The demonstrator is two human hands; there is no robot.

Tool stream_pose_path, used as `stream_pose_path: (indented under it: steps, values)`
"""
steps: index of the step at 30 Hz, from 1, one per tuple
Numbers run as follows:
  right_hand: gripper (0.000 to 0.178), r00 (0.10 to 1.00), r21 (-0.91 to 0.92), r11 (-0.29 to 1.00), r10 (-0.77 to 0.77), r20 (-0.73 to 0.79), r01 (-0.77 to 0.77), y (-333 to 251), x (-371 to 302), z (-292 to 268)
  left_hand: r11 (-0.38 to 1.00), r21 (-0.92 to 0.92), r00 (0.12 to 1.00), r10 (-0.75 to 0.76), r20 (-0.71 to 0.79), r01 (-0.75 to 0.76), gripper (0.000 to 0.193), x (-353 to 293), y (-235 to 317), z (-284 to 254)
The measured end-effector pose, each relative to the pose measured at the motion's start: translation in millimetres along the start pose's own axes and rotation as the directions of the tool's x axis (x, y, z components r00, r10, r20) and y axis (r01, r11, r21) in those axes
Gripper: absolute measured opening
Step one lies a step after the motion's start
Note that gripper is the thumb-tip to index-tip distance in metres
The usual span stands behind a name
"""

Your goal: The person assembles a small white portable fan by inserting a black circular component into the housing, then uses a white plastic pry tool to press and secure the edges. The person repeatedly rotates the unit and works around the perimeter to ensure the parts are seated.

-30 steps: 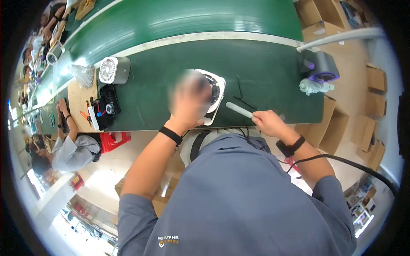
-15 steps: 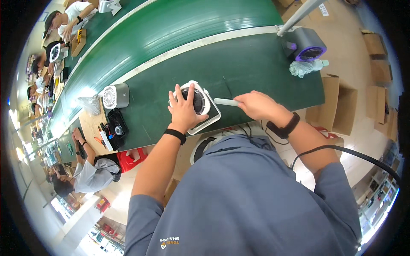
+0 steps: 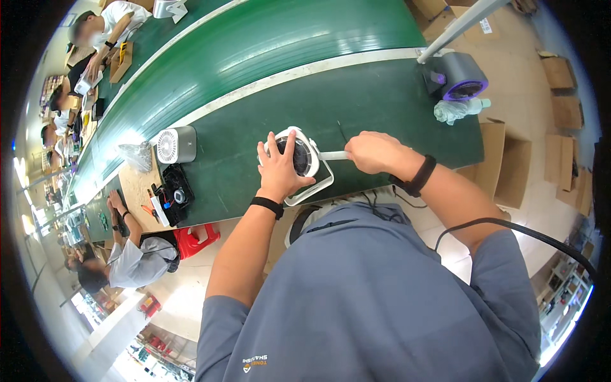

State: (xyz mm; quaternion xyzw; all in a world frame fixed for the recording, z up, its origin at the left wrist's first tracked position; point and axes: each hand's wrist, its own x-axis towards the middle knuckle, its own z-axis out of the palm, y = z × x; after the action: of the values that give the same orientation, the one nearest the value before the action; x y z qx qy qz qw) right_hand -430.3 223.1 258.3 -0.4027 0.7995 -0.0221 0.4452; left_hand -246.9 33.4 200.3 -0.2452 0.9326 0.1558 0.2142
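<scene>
A small white fan [image 3: 311, 156] with a dark round centre lies tilted on the green table. Its white bracket stand [image 3: 323, 186] sticks out toward my body. Across the fan's front, my left hand [image 3: 280, 170] spreads its fingers and grips its rim. My right hand [image 3: 377, 153] is closed around one end of a flat whitish bar [image 3: 333, 155]. The bar's other end meets the right side of the fan, beside the bracket; whether it goes in there, I cannot tell.
A grey-white fan [image 3: 176, 145] stands left, near a black tray [image 3: 176, 191] of tools. Far right are a dark fan with a purple ring [image 3: 464, 79] and a crumpled clear bag [image 3: 452, 111]. A green conveyor [image 3: 286, 48] runs behind. Other people sit at the left.
My right hand has brought the bar left, from a gap beside the fan to contact with its side. The fan and my left hand have shifted slightly right in the picture.
</scene>
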Motion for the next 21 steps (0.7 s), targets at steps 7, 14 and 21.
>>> stream_pose_path:
  steps: [7,14,21]
  values:
    - [0.027,1.0,-0.062,0.998,-0.004,0.016,0.004,-1,6,-4,1.0,-0.019,1.0,-0.011,-0.027,0.011,0.142,0,0,2]
    - [0.024,0.998,-0.062,0.996,-0.062,0.013,0.063,0,9,-4,1.0,-0.015,1.0,-0.021,-0.009,0.021,0.146,0,3,1]
    - [0.021,0.961,-0.282,0.929,-0.268,-0.065,0.24,-41,5,-20,0.999,-0.031,0.999,-0.037,-0.009,0.036,0.146,4,8,4]
